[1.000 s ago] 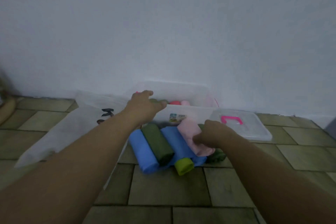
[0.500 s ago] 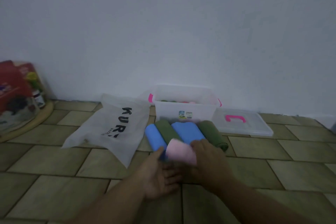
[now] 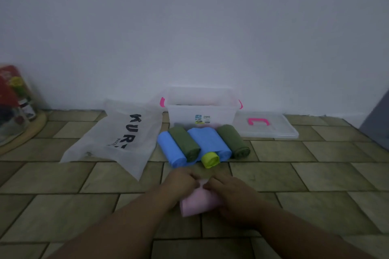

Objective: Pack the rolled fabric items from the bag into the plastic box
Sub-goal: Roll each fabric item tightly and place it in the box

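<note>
The bag (image 3: 124, 136) lies flat and slack on the floor (image 3: 63, 206) just left of the plastic box (image 3: 200, 112); it looks emptied. In front of the box five rolls lie side by side, touching: a light blue roll (image 3: 171, 150), an olive roll (image 3: 185, 143), a wide blue roll (image 3: 208, 139) with a small yellow-green roll (image 3: 210, 160) at its near end, and a second olive roll (image 3: 233, 141).

The pink roll (image 3: 197, 205) lies on the floor well in front of the box, nearer the person than that row. The left hand (image 3: 181, 181) is curled over its far left corner and the right hand (image 3: 231, 189) over its far right, the fingers (image 3: 190, 176) of both gripping the cloth, tips almost meeting.

The cloth should be light, soft and squashy, neither fragile nor slick. Its one weakness is coming unrolled. The best hold is probably round the middle, with the loose edge trapped under the fingers; one hand would likely carry it.

Much is hard to read. Far left of the box, red packaging (image 3: 8, 94) at the frame edge is a blur. The pink roll's loose edge is hidden under the hands, which are smeared by motion, so I cannot tell whether they tuck it or merely hold. The box's inside is barely seen through its frosted wall, so how full it is stays unclear, and its label is illegible. The lid (image 3: 267, 130) lies right of the box; beyond it a grey shape (image 3: 379, 120) is cut off.
</note>
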